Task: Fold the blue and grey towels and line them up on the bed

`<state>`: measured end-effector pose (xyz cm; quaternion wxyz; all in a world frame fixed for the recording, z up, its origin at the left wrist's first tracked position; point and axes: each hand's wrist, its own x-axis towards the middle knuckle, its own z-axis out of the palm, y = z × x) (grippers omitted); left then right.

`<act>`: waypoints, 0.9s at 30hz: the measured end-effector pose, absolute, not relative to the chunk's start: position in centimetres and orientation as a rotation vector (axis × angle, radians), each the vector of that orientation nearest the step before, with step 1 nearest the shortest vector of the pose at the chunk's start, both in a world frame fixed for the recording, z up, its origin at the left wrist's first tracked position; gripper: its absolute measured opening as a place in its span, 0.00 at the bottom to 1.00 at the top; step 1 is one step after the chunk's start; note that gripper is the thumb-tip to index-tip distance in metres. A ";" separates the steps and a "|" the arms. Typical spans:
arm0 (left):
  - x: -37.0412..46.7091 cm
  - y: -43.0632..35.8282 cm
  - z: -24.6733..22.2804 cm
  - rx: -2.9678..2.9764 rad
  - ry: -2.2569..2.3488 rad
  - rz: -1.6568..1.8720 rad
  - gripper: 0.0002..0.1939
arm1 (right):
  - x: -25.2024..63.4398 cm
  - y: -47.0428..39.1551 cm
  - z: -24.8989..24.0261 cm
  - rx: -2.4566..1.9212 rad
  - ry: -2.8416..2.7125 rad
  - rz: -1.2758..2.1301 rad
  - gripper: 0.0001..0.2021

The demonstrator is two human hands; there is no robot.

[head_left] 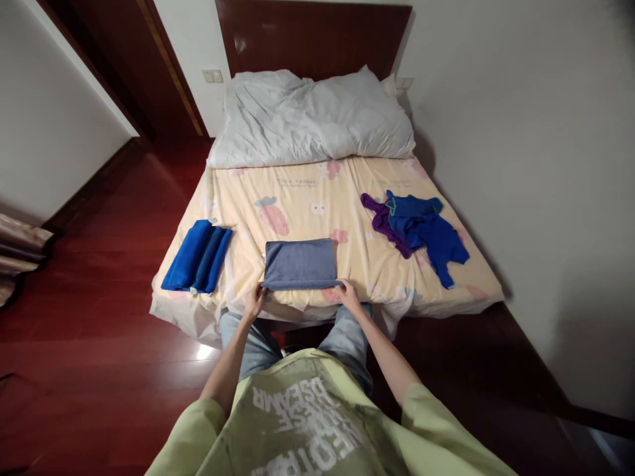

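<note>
A grey-blue towel (300, 261) lies flat near the front edge of the bed, its near edge turned up in a narrow fold. My left hand (254, 301) is closed on the near left corner of this towel. On the near right corner, my right hand (348, 293) pinches the same folded edge. To the left sit several blue rolled or folded towels (197, 256) side by side. Over on the right is a loose heap of blue cloths (421, 225) with a purple cloth (384, 225) partly under it.
The bed (317, 192) has a pale yellow patterned sheet. A bunched white quilt (312, 119) lies across its far end, before the dark headboard (317, 36). A wall (536, 165) stands close on the right; red wooden floor (99, 330) extends on the left.
</note>
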<state>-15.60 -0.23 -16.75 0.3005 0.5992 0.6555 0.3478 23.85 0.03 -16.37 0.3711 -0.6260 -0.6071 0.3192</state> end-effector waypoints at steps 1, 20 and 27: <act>-15.6 -0.2 -16.6 1.586 1.727 0.925 0.17 | 23.8 0.2 -16.3 -1.616 -1.538 0.826 0.15; -14.8 0.3 -16.0 1.553 1.893 0.844 0.13 | 23.2 1.7 -17.4 -1.930 -1.574 0.644 0.15; -14.7 0.2 -16.4 1.589 1.895 0.848 0.14 | 23.2 2.1 -17.1 -1.997 -1.589 0.663 0.15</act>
